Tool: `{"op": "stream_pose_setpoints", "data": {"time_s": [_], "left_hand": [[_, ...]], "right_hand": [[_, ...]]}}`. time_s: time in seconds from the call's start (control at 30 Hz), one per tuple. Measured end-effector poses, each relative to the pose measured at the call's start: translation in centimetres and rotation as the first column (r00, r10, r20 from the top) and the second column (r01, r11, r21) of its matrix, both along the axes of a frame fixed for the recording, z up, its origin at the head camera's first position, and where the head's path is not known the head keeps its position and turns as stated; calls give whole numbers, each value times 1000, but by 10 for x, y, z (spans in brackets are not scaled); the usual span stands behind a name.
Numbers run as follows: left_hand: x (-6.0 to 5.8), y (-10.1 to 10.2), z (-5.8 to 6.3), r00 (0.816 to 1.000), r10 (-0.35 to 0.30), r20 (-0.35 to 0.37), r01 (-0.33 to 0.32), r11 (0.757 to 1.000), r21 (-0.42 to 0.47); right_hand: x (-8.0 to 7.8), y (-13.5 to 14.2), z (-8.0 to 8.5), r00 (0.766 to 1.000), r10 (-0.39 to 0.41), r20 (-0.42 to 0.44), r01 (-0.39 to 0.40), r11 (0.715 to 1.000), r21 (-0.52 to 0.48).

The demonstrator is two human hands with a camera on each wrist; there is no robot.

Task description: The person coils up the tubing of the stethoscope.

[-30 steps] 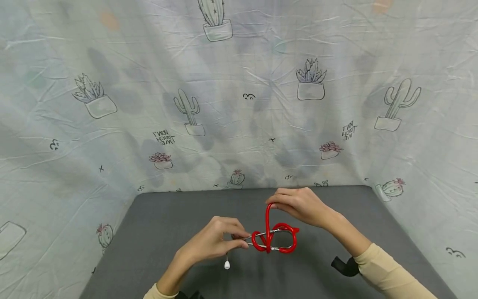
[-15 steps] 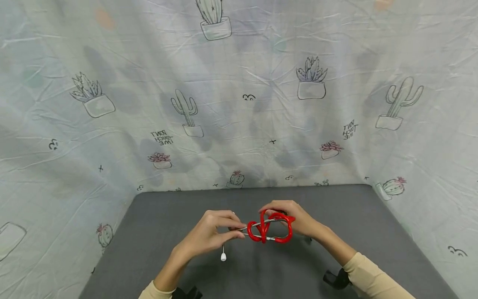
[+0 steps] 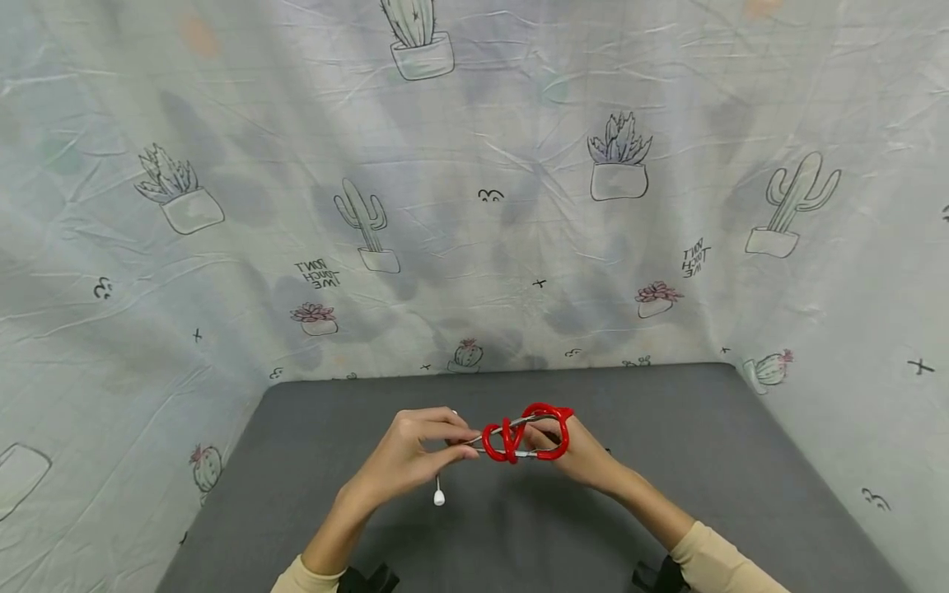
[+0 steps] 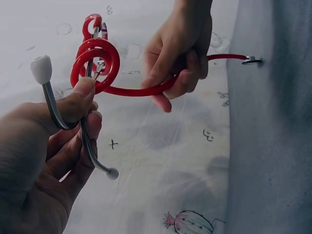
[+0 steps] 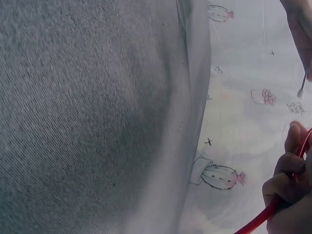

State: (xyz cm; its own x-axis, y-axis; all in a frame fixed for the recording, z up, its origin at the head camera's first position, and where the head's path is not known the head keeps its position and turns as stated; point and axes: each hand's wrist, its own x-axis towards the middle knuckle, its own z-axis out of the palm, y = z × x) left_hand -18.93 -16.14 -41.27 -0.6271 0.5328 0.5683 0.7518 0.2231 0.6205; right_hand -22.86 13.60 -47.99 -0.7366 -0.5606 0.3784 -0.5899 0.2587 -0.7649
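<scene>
The stethoscope [image 3: 508, 441] is being held above the tabletop [image 3: 319, 445], the left grip [image 3: 408, 449] pinching its metal ear tubes [image 4: 89, 148], the right grip [image 4: 180, 61] curling round its red tubing [image 4: 136, 91]; it is probably feeling light, its coils bending softly, the stiff, slicker metal likely offering a steadier anchor.

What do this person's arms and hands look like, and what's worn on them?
The left hand and right hand are bare, with no gloves. Both sleeves are plain cream, ending on the forearm. Beside each sits a black fitting.
</scene>
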Motion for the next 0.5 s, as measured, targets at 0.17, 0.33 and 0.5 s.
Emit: {"op": "stream_pose_setpoints", "data": {"time_s": [0.17, 0.33, 0.5], "left_hand": [[-2, -3, 2, 999, 47, 17, -47, 999, -14], [-2, -5, 4, 993, 99, 62, -97, 995, -35], [-3, -6, 4, 989, 126, 77, -122, 991, -47]], "right_hand": [[2, -7, 0, 999, 12, -51, -12, 1000, -17], [10, -10, -1, 998, 16, -66, -17, 1000, -18], [17, -16, -1, 998, 10, -60, -12, 1000, -25]]}}
